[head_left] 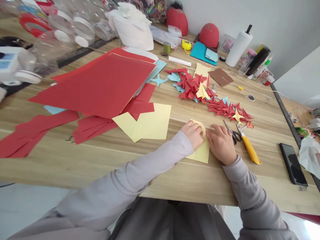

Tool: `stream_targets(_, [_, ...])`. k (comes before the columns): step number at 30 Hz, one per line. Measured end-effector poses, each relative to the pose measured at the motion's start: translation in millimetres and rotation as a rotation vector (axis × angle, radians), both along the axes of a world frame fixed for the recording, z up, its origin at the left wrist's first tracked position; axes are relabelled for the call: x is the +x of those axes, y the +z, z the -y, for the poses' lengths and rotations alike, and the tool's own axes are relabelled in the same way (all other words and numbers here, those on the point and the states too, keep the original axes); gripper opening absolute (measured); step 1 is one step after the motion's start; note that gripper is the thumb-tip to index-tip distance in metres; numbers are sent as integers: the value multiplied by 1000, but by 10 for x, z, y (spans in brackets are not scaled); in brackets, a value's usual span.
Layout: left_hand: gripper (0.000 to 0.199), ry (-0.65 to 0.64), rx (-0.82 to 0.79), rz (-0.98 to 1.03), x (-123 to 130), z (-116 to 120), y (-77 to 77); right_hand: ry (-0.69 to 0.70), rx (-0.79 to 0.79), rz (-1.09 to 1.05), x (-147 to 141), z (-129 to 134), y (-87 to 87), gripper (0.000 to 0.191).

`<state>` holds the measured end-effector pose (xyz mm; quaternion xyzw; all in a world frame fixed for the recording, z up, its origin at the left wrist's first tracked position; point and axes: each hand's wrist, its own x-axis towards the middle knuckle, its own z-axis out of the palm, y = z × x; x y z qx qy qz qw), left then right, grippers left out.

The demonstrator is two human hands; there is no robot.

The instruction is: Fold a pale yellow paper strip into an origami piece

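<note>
A creased yellow sheet of paper (pixel 202 151) lies on the wooden table under my hands. My left hand (pixel 193 134) rests on its upper left part with fingers curled in; whether it pinches the paper is hidden. At the sheet's right edge is my right hand (pixel 221 141), its fingers bent and the thumb side touching the paper. Just right of it are black-handled scissors (pixel 233 135) and a yellow utility knife (pixel 251 149). Other yellow sheets (pixel 155 122) lie to the left, overlapping red strips. Behind my hands sits a pile of folded red stars (pixel 191 85), with a few yellow and blue ones.
Large red sheets (pixel 100 85) cover the left of the table, with red strips (pixel 32 133) in front. Clear plastic jars (pixel 60 20) crowd the back left. A phone (pixel 292 163) lies at the right. Along the back stand a white roll (pixel 239 48) and a red dome (pixel 209 35).
</note>
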<state>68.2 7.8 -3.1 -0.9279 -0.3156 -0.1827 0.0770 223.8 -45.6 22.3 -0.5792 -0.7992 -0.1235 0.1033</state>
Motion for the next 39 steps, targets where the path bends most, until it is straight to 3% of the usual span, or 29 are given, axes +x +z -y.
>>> stream_targets(8, [26,-41,-29,-44,-62,-29,62,37,58,-78,93,173,45,25])
stream_targets(12, [23,-42,-88,-20,-66,-16,33,-25,143,-182,42,20,2,23])
stream_targets(17, [21,-6,-124,65,-87,-6,-53,111,-19,-234,-92,-225,-122,22])
stream_targets(19, [22,37,-104,133,-142,-45,-64,157,-43,-236,-120,-260,-173,24])
stream_targets(23, [29,250,-84,254,-275,-194,-72,202,-11,-215,-115,-235,-220,23])
stream_targets(26, [29,275,-136,322,-322,-265,-86,213,0,-196,-107,-206,-211,21])
stream_targets(31, [26,200,-140,423,-320,-235,-74,207,24,-179,-112,-197,-190,20])
stream_targets(35, [23,17,-48,525,-317,-199,-33,215,23,-180,-119,-197,-181,20])
stream_targets(39, [25,-131,-55,521,-301,-162,-23,202,14,-205,-126,-199,-171,21])
